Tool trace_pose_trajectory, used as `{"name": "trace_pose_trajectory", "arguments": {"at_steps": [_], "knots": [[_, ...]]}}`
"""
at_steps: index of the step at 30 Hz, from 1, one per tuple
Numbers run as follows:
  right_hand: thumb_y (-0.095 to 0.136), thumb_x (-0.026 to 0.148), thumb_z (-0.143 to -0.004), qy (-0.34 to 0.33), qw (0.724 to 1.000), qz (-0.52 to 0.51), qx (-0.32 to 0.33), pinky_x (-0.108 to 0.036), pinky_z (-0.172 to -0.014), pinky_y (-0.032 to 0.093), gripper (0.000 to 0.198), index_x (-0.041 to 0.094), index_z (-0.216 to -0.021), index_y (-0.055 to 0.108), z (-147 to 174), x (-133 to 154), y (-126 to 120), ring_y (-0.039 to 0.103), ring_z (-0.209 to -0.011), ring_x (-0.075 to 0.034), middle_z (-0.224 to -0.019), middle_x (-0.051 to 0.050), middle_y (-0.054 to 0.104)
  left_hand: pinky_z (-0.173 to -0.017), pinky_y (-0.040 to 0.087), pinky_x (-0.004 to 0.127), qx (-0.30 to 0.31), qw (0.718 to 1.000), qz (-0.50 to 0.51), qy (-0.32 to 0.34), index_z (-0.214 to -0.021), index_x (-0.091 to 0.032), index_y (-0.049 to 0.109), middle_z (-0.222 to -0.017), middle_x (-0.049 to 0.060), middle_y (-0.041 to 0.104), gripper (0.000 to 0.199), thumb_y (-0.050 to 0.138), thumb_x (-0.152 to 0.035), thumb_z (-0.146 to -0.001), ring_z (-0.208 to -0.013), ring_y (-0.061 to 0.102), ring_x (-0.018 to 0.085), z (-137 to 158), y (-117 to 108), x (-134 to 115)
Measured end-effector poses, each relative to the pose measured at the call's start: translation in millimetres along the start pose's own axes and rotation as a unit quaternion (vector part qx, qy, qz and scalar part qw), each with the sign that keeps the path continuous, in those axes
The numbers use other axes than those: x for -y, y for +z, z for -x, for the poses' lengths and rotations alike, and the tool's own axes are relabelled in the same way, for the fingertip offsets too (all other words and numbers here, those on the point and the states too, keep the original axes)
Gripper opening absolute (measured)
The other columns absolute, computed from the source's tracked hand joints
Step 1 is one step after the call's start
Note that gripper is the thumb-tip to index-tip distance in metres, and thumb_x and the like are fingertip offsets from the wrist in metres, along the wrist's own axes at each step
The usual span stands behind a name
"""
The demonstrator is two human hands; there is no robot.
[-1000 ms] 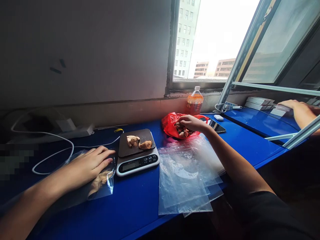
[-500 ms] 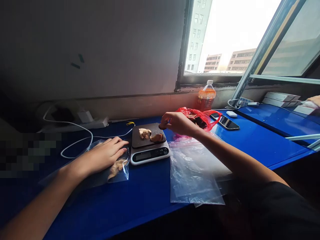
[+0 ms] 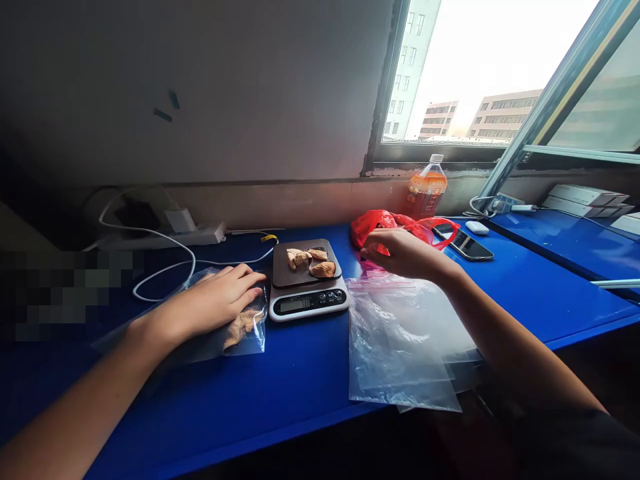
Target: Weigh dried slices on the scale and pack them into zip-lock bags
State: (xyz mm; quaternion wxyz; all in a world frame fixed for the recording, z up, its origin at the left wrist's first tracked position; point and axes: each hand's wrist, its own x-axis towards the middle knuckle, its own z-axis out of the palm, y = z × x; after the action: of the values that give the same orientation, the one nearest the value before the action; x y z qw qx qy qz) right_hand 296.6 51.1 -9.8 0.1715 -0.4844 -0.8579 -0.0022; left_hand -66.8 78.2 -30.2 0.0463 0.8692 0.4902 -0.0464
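Note:
My left hand (image 3: 220, 300) lies flat with fingers stretched out on a clear plastic bag (image 3: 259, 327), which has a tan dried piece (image 3: 243, 327) inside. Right of it stands a kitchen scale (image 3: 310, 303) with a dark weighing plate. Several dried pieces, pale and brown, rest there; one rough brown piece (image 3: 323, 269) is nearest the front. My right hand (image 3: 400, 252) is in front of a red plastic bag (image 3: 361, 228), its fingers curled closed. What they hold, if anything, is hidden.
Clear zip bags (image 3: 395, 347) lie stacked right of the scale. Behind are an orange-labelled bottle (image 3: 427, 187), a phone (image 3: 470, 245) and a white earbud case (image 3: 477, 228). A white cable (image 3: 193, 267) loops from a power strip (image 3: 205, 235) at back left. Boxes (image 3: 585, 197) sit far right.
My right hand has moved right from the scale to the red bag. A dark piece at its fingertips has gone from them, and more pieces show on the scale. My left hand stays put.

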Motion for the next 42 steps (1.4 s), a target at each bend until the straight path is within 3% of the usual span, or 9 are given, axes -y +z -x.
{"name": "trace_pose_trajectory", "arguments": {"at_steps": [3, 5, 10, 14, 18, 23, 32, 37, 42], "knots": [[0.064, 0.033, -0.094, 0.015, 0.986, 0.087, 0.142, -0.031, -0.062, 0.042, 0.020, 0.018, -0.084, 0.071, 9, 12, 5, 0.064, -0.073, -0.020, -0.088, -0.011, 0.073, -0.106, 0.044, 0.049, 0.013, 1.000, 0.001, -0.008, -0.143, -0.022, 0.058, -0.138, 0.014, 0.058, 0.059, 0.028, -0.045, -0.097, -0.127, 0.055, 0.032, -1, -2, -1], [0.065, 0.033, -0.093, 0.016, 0.977, 0.116, 0.176, -0.031, -0.059, 0.041, 0.020, 0.017, -0.083, 0.071, 10, 23, 11, 0.065, -0.074, -0.022, -0.090, -0.013, 0.073, -0.106, 0.044, 0.051, 0.013, 1.000, 0.004, -0.014, -0.144, -0.021, 0.056, -0.137, 0.015, 0.059, 0.061, 0.027, -0.046, -0.096, -0.127, 0.055, 0.033, -1, -4, -3], [0.061, 0.024, -0.094, 0.011, 0.985, 0.065, 0.161, -0.033, -0.059, 0.040, 0.018, 0.020, -0.077, 0.067, 7, 31, 20, 0.066, -0.074, -0.024, -0.085, -0.012, 0.072, -0.105, 0.044, 0.050, 0.016, 1.000, 0.001, -0.006, -0.142, -0.020, 0.058, -0.135, 0.015, 0.060, 0.063, 0.025, -0.048, -0.096, -0.124, 0.056, 0.033, 0, -6, -6], [0.068, 0.024, -0.089, 0.033, 0.990, 0.033, 0.131, -0.034, -0.059, 0.041, 0.002, 0.023, -0.090, 0.067, 8, 20, 18, 0.068, -0.078, -0.026, -0.089, -0.010, 0.072, -0.106, 0.045, 0.048, 0.024, 1.000, -0.008, -0.007, -0.143, -0.021, 0.057, -0.135, 0.015, 0.060, 0.063, 0.025, -0.048, -0.096, -0.124, 0.056, 0.033, 0, -8, -8], [0.072, 0.023, -0.083, 0.061, 0.989, 0.072, 0.118, -0.037, -0.061, 0.044, 0.007, 0.021, -0.089, 0.070, 9, 17, 17, 0.069, -0.086, -0.032, -0.095, -0.015, 0.073, -0.104, 0.046, 0.046, 0.032, 0.999, -0.019, -0.021, -0.144, -0.023, 0.057, -0.137, 0.014, 0.060, 0.063, 0.029, -0.051, -0.095, -0.125, 0.058, 0.033, 2, -12, -5], [0.066, 0.027, -0.088, 0.090, 0.977, 0.127, 0.143, -0.035, -0.058, 0.043, 0.010, 0.021, -0.083, 0.072, 7, 20, 22, 0.070, -0.079, -0.031, -0.085, -0.015, 0.074, -0.103, 0.046, 0.051, 0.022, 0.998, -0.036, -0.039, -0.143, -0.026, 0.060, -0.139, 0.014, 0.062, 0.062, 0.034, -0.053, -0.093, -0.126, 0.058, 0.037, 4, -13, 2], [0.068, 0.029, -0.087, 0.098, 0.980, 0.112, 0.132, -0.035, -0.057, 0.043, 0.010, 0.020, -0.084, 0.069, 6, 17, 23, 0.071, -0.081, -0.033, -0.092, -0.018, 0.074, -0.108, 0.043, 0.048, 0.039, 0.999, -0.020, -0.028, -0.145, -0.020, 0.057, -0.141, 0.016, 0.059, 0.068, 0.030, -0.053, -0.092, -0.128, 0.056, 0.036, 4, -13, 2], [0.064, 0.038, -0.091, 0.097, 0.978, 0.116, 0.143, -0.034, -0.056, 0.042, 0.022, 0.020, -0.079, 0.069, 6, 17, 23, 0.071, -0.078, -0.032, -0.086, -0.017, 0.073, -0.107, 0.044, 0.046, 0.038, 0.999, -0.012, -0.029, -0.144, -0.026, 0.058, -0.141, 0.013, 0.060, 0.063, 0.032, -0.054, -0.093, -0.127, 0.056, 0.035, 5, -12, 3], [0.064, 0.036, -0.092, 0.092, 0.981, 0.097, 0.139, -0.031, -0.055, 0.040, 0.025, 0.020, -0.074, 0.069, 6, 13, 26, 0.068, -0.071, -0.027, -0.081, -0.015, 0.074, -0.106, 0.045, 0.045, 0.033, 0.999, -0.013, -0.026, -0.143, -0.027, 0.059, -0.138, 0.012, 0.062, 0.062, 0.032, -0.054, -0.094, -0.126, 0.057, 0.034, 5, -11, 3]]}}
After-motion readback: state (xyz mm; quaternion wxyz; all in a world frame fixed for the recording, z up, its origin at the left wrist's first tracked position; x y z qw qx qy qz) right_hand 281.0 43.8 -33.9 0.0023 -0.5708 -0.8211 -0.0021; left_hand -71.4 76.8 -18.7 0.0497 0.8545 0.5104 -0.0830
